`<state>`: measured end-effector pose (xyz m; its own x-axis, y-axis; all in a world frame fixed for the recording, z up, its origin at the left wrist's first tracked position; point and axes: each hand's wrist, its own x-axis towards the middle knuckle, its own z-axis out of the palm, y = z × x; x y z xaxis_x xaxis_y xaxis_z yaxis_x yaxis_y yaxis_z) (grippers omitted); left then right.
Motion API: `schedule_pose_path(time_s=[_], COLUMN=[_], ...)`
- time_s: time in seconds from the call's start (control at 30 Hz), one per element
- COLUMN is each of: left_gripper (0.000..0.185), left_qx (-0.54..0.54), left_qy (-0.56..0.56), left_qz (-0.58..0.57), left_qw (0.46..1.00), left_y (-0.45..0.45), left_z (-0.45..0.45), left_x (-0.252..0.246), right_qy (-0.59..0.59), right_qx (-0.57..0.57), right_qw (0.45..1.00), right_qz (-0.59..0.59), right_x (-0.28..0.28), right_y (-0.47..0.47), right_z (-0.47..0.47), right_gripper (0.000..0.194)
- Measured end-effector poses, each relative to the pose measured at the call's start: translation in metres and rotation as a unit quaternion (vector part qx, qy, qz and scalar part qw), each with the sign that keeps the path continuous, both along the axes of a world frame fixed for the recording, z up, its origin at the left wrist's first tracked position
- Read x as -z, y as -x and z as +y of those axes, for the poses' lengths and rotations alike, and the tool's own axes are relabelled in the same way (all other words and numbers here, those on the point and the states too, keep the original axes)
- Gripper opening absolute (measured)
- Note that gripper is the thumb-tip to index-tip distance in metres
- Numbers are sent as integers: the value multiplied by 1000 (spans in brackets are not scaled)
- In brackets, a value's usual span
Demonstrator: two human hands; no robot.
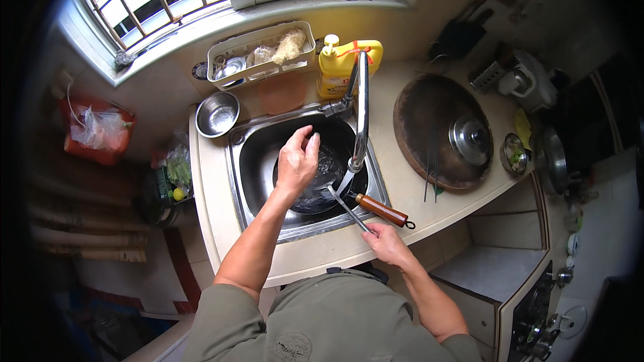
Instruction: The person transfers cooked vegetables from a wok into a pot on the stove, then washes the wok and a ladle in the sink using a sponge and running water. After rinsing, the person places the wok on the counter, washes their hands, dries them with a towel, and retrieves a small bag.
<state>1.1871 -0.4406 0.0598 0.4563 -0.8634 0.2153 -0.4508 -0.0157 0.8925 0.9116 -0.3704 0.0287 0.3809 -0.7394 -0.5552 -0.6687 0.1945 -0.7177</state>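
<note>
My right hand [386,244] grips the end of a long metal utensil [349,210], whose far end reaches into the sink under the running water [346,181]. Over a dark wok [327,166] in the sink, my left hand [298,162] is raised with the thumb slightly apart from the fingers, and I see nothing in it. The wok holds rippling water, and its wooden handle [382,209] rests across the sink's right rim. A chrome tap [361,110] arches over the stainless steel sink [251,181]. The utensil's working end is hard to make out in the water.
A steel bowl [217,114] stands left of the sink. Behind it are a plastic basket [241,75] with scrubbers and a yellow jug [332,73] with a pump. On the right, a round wooden chopping board [417,130] carries a metal lid [470,138] and thin dark sticks [430,171].
</note>
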Motion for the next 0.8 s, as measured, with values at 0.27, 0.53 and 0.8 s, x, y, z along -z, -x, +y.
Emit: schedule_pose_path(time_s=[0.27, 0.53, 0.8], left_gripper=[37, 65, 53], left_qx=[107, 135, 135], left_qy=[101, 166, 91], left_qz=[68, -86, -115], left_qw=[987, 973, 980], left_y=[46, 46, -25], left_z=[8, 18, 33], left_x=[-79, -91, -92], right_qy=[-22, -60, -145], right_qx=[0, 1, 42], right_qw=[1000, 998, 986], right_qz=[9, -20, -63], right_x=[3, -6, -22], right_y=[-1, -18, -28], right_z=[-5, -15, -16], right_gripper=[32, 31, 22])
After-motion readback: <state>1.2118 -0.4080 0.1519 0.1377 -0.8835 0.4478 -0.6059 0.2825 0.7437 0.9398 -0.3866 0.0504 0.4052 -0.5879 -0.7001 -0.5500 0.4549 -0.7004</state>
